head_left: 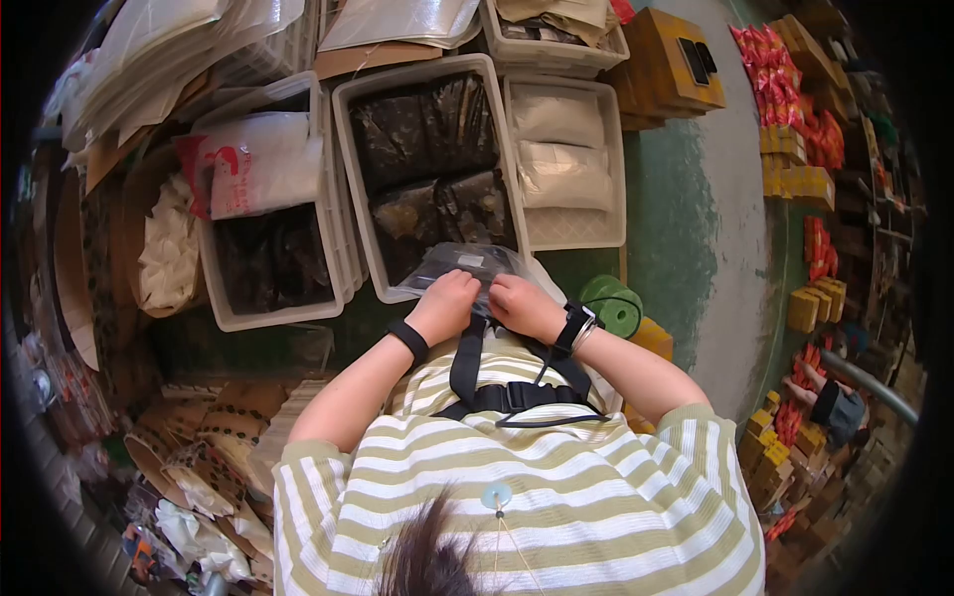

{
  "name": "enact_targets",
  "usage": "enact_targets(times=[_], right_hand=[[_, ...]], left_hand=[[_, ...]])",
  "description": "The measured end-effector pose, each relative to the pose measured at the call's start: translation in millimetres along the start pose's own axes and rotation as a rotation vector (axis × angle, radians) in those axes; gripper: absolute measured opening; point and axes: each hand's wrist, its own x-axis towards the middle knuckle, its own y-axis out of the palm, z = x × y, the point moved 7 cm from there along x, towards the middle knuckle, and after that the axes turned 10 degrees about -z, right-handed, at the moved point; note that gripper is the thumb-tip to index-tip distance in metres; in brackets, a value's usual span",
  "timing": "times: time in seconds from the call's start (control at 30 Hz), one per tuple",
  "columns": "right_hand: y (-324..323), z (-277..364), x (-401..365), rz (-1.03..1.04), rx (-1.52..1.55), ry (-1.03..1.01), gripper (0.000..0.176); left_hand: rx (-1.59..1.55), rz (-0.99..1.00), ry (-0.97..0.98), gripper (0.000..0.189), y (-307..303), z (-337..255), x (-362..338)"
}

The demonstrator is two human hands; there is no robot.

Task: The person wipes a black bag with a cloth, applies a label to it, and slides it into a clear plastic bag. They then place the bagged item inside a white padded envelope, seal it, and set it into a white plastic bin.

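Close in front of my waist, a clear plastic bag with something dark and a small white label in it lies across the near edge of a white crate. My left hand is closed on the bag's near edge at its left side. Right beside it, my right hand pinches the same edge, fingers curled inward. The fingertips are partly hidden by the hands. Behind the bag, dark plastic-wrapped packs fill the crate.
Right of this crate stands another white crate with pale pillow-like packs. On the left, a crate holds dark items under a white-and-red bag. A green round object is near my right forearm. Cardboard boxes stand farther right.
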Motion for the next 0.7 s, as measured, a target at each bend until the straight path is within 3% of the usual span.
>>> enact_targets(times=[0.7], right_hand=[[-20,-12,-17,-0.043,-0.016,0.085,0.006]], left_hand=[[-0.005,0.077,0.028,0.014,18,-7,11]])
